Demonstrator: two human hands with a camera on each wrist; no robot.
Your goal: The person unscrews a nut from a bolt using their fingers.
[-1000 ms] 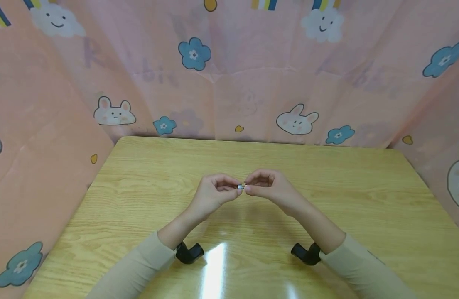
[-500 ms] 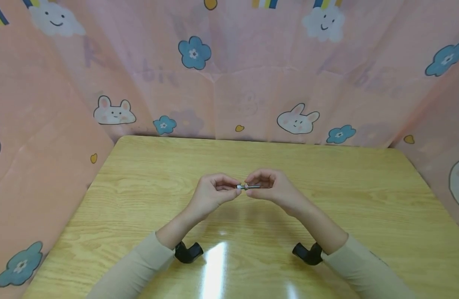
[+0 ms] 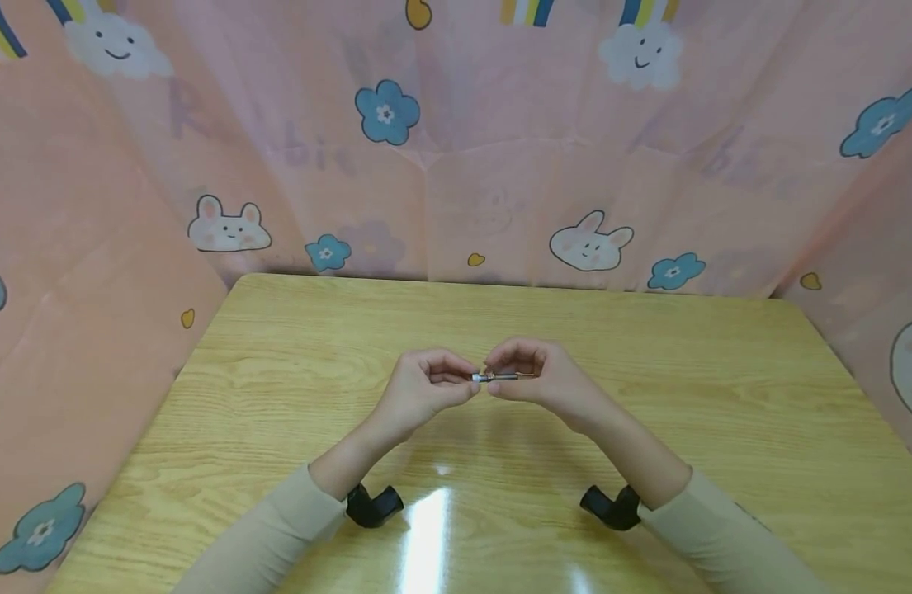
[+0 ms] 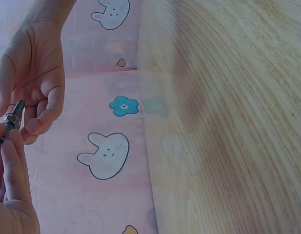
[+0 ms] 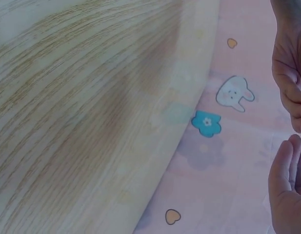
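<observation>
A small metal bolt (image 3: 506, 377) with a nut (image 4: 12, 119) partway along its threaded shaft is held lengthwise above the table, between the two hands. My left hand (image 3: 424, 384) pinches its left end between thumb and fingertips. Around the nut and shaft, the thumb and fingers of my right hand (image 3: 542, 375) are spread apart, with the bare shaft showing between them. The left wrist view has the shaft's tip (image 4: 20, 104) pointing toward the right palm. Both hands' fingertips appear at the edge of the right wrist view, where the bolt is hidden.
The wood-grain table (image 3: 292, 346) lies beneath the hands, with a bright reflection near its front. Pink printed cloth (image 3: 456, 181) hangs along the back and sides. Black wrist-camera mounts (image 3: 374, 506) stick out under both beige sleeves.
One second ago the right thumb and fingers closed over the bolt and covered its shaft. They have since parted and the shaft shows. The left hand keeps its pinch, almost still.
</observation>
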